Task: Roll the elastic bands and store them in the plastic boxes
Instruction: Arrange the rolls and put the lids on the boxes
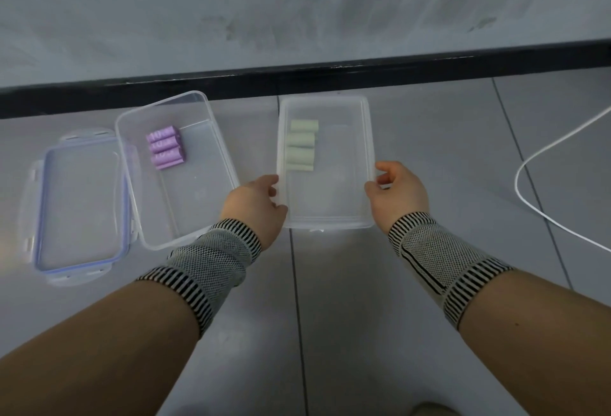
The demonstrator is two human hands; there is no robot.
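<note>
Two clear plastic boxes stand on the grey tiled floor. The left box (198,191) is open and holds several purple rolled bands (165,148) at its far end. The right box (344,191) holds several pale green rolled bands (301,145), which look hazy through the clear plastic. My left hand (254,199) grips the right box's left edge near the front, fingers curled on the rim. My right hand (398,194) pinches its right edge at about the same height.
A clear lid with a blue seal (79,204) lies flat on the floor, left of the open box. A white cable (529,164) curves across the tiles at the right. A black skirting (297,75) and a grey wall run behind the boxes.
</note>
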